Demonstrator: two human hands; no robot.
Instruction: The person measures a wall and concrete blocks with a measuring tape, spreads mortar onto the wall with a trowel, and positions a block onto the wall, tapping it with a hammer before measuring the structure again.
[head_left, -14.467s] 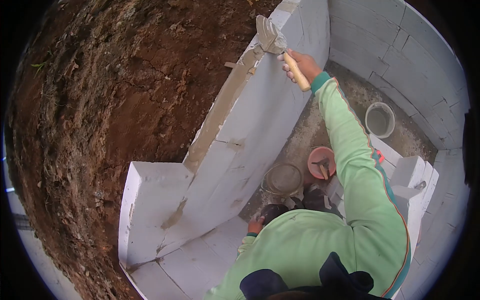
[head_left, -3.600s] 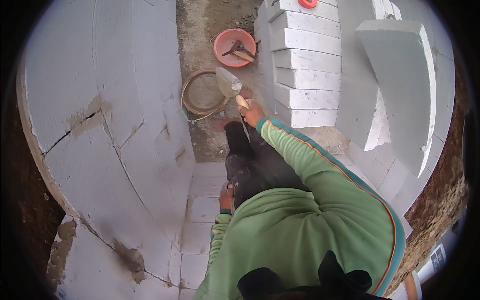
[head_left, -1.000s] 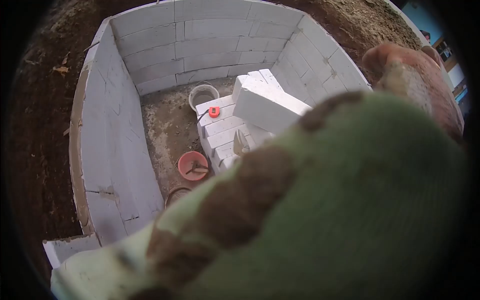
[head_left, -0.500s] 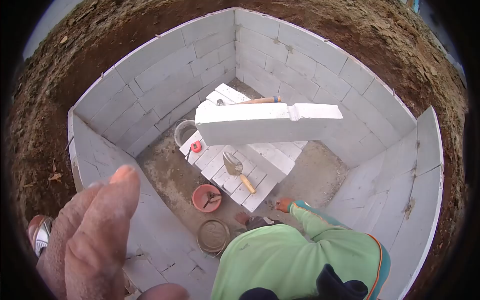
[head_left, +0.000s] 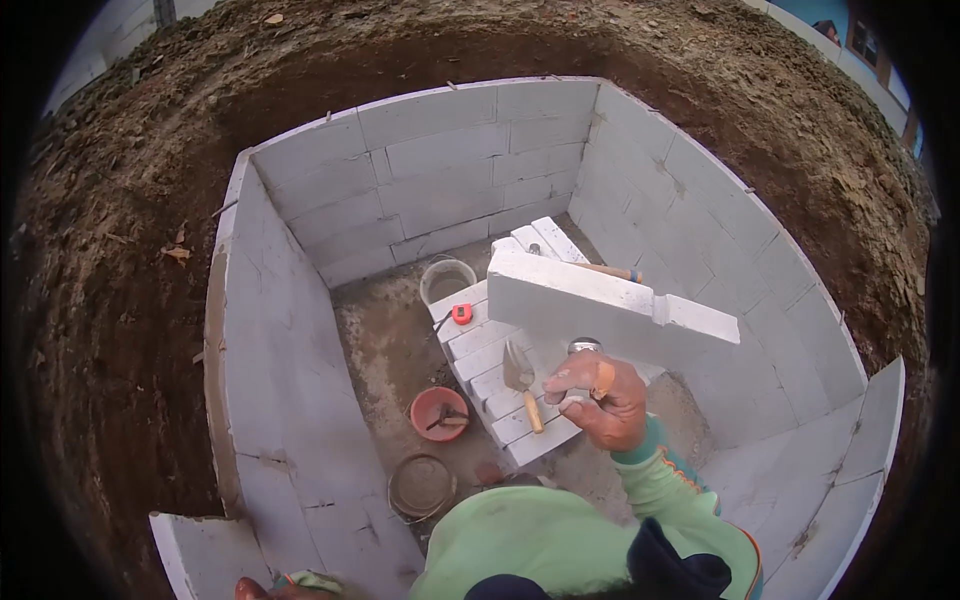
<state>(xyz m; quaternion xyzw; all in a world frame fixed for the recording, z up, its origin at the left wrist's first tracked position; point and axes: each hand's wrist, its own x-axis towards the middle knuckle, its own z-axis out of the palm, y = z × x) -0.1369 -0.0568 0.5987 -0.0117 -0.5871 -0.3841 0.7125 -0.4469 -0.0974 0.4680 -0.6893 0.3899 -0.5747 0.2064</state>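
Observation:
My right hand (head_left: 605, 405), in a green and teal sleeve, is raised over the block stack with fingers curled and pinched. An orange band circles one finger. A silvery round object (head_left: 585, 345) shows at the fingers; its kind is unclear. Just left of that hand lies a trowel (head_left: 518, 368) with a wooden handle on white blocks (head_left: 482, 345). A large notched block (head_left: 590, 300) stands on edge behind the hand. Only part of my left hand (head_left: 262, 590) shows at the bottom left edge, near the block wall; its fingers are mostly cut off.
Light block walls (head_left: 440, 150) enclose the pit. On the stack are a red tape measure (head_left: 462, 314) and a wooden-handled tool (head_left: 615, 272). A white bucket (head_left: 447, 280), an orange bowl (head_left: 440, 413) and a bucket of mortar (head_left: 422, 487) stand on the floor. Soil surrounds the walls.
My right hand has risen from near the floor to above the stack. The large hand close at the left is gone from there; my left hand shows low at the edge. The view has shifted.

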